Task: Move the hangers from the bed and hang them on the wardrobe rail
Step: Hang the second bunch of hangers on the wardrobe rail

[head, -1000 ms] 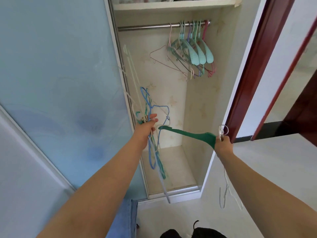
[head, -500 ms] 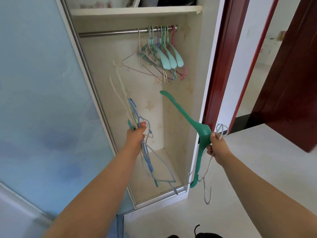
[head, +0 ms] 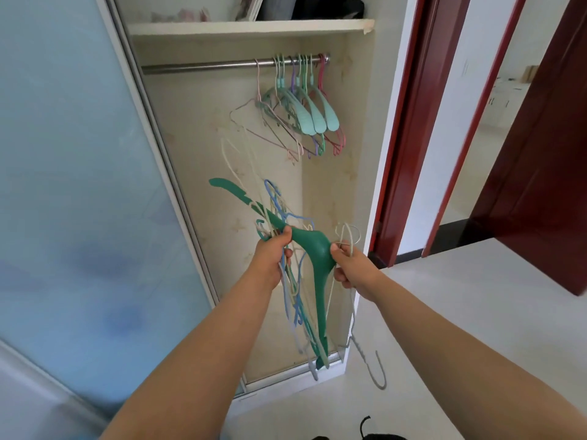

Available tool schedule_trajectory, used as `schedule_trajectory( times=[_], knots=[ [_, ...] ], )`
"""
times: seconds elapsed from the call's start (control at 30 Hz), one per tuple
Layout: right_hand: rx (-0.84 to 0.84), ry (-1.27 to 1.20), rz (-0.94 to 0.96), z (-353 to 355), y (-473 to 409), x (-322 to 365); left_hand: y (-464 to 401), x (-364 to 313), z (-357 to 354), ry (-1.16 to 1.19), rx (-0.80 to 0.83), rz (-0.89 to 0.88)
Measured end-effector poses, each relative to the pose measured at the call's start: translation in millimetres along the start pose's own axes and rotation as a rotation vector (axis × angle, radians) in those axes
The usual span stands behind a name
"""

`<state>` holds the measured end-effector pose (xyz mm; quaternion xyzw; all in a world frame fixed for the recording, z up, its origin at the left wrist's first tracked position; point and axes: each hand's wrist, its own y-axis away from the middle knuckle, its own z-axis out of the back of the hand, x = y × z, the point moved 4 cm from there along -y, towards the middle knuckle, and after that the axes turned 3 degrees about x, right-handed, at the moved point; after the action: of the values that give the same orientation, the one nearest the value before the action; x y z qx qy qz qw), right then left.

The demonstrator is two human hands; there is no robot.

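Note:
My left hand grips a tangled bundle of thin blue, cream and grey wire hangers in front of the open wardrobe. My right hand holds a dark green plastic hanger at its neck, together with a pale wire hanger that dangles below. The green hanger's upper arm crosses over the bundle, right by my left thumb. High up, the steel wardrobe rail carries several mint, pink and purple hangers bunched at its right end.
A frosted blue sliding door covers the wardrobe's left side. A shelf with stored items runs above the rail. A dark red door frame and an open door stand to the right. Pale floor lies beneath.
My right hand has swung the green hanger leftward until it meets the bundle in my left hand. Both hands are now close together, and the view has shifted towards the wardrobe.

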<state>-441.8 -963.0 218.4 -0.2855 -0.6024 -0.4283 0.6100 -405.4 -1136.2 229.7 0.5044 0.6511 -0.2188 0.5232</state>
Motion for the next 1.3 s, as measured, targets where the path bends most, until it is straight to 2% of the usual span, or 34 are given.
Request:
schedule_trajectory(
  times=[0.13, 0.23, 0.33, 0.5, 0.73, 0.87, 0.93, 1.03, 1.2, 1.3],
  knots=[
    [-0.080, 0.043, -0.026, 21.9, -5.0, 3.5, -7.6, -3.5, 16.9, -0.026, -0.163, -0.073],
    [-0.129, 0.319, 0.011, 40.0, -10.1, 14.4, -11.1, -5.4, 27.7, -0.136, -0.216, -0.105],
    [-0.151, 0.666, 0.169, 35.2, -13.2, 35.3, -9.0, -1.5, 28.3, -0.251, -0.204, -0.120],
    [-0.063, 0.860, 0.384, 8.0, -18.2, 59.0, -4.4, 8.0, 18.1, -0.331, -0.131, -0.143],
    [-0.102, 0.720, 0.391, 7.8, -29.7, 61.5, 0.9, 12.9, 9.2, -0.421, 0.041, -0.113],
    [-0.279, 0.452, 0.384, 22.1, -33.6, 70.5, 3.3, 15.5, 12.4, -0.415, 0.141, -0.082],
    [-0.303, 0.387, 0.364, 27.2, -36.1, 79.6, 4.8, 18.1, 14.6, -0.409, 0.204, -0.074],
    [-0.188, 0.405, 0.364, 7.0, -37.4, 88.6, 8.4, 22.3, 9.5, -0.388, 0.319, -0.067],
    [-0.011, 0.270, 0.323, -19.5, -42.2, 98.0, 9.4, 20.1, 2.4, -0.333, 0.438, -0.075],
    [0.125, 0.180, 0.295, -20.3, -41.4, 102.1, 6.9, 20.2, 6.8, -0.141, 0.392, -0.040]
  ],
)
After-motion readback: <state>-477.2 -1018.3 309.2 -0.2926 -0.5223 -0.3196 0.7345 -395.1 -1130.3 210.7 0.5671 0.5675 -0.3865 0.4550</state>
